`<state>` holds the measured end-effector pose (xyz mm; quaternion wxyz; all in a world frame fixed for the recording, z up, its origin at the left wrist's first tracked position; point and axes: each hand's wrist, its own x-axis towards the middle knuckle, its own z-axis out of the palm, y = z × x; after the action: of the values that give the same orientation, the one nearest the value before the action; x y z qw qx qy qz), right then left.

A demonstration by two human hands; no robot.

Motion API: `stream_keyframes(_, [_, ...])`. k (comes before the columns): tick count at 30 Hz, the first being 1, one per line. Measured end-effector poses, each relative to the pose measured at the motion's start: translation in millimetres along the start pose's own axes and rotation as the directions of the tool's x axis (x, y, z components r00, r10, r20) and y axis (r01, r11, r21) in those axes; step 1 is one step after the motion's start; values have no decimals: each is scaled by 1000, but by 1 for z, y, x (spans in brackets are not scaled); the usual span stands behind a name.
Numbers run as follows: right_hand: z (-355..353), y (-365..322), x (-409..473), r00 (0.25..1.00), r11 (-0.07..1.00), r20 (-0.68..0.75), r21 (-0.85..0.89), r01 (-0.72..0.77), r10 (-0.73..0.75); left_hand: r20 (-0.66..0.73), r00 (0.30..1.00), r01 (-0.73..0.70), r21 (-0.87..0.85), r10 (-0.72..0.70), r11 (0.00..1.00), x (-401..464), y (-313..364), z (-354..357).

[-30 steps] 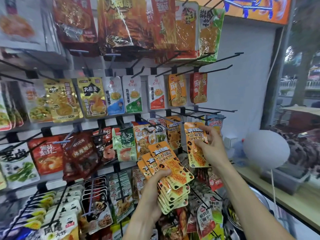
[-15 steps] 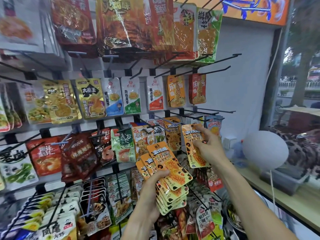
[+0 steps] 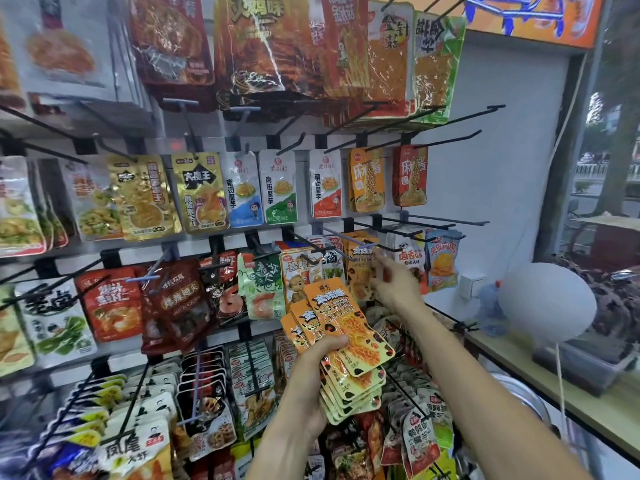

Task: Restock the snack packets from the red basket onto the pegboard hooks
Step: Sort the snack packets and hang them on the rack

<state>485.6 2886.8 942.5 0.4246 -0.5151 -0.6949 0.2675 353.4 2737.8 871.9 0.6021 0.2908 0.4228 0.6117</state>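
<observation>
At the pegboard's right edge: right hand [image 3: 393,284], blurred, grip state unclear, at a hung packet [image 3: 362,268] on its hook [image 3: 349,241]. Left hand [image 3: 308,386] grips the packet stack [image 3: 346,344]; hanging step in hand, next likely drawing another packet from it.

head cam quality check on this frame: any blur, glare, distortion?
Head view: motion blur on the right hand and the packet at the hook; the left hand and its packet stack are sharper. Glare streaks the glossy top-row bags. Wide-angle bowing bends the shelf rails toward the edges; the bottom-left corner is smeared.
</observation>
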Motion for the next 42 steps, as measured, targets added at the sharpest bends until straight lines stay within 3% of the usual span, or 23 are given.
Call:
stream_keyframes(2, [-6, 3, -38, 999, 990, -36, 140, 16, -11, 43, 999, 8, -24, -7, 1000, -1, -2, -2])
stream_keyframes(4, [-11, 0, -71, 998, 967, 64, 253, 1, -18, 60, 998, 12, -31, -10, 999, -1, -3, 1])
stream_keyframes(6, [-13, -1, -84, 986, 961, 165, 267, -69, 25, 68, 998, 20, -40, -17, 999, 0, -6, 6])
stream_keyframes(9, [-16, 7, -82, 974, 935, 199, 309, -171, 112, 81, 996, 45, -66, -40, 997, -2, -9, 15])
stream_keyframes(14, [-22, 23, -82, 931, 780, 287, 521, -348, 224, 97, 993, 75, -87, -66, 993, 0, -18, 17])
stream_keyframes(18, [-25, 31, -83, 923, 701, 305, 604, -379, 237, 102, 992, 77, -84, -69, 993, 3, -20, 15])
stream_keyframes(20, [-29, 31, -85, 934, 703, 274, 616, -354, 230, 44, 998, 52, -39, -50, 998, 7, -22, 11])
stream_keyframes(23, [-38, 30, -80, 973, 730, 102, 646, -223, 208, -4, 1000, 9, 14, -9, 1000, 17, -26, 5])
stream_keyframes(27, [-47, 24, -65, 994, 772, -69, 635, -20, 83, -12, 999, 34, -53, -35, 998, 24, -28, -4])
stream_keyframes(42, [-47, 16, -37, 997, 893, -64, 446, 65, -40, -2, 999, 37, -20, -37, 999, -5, -11, 5])
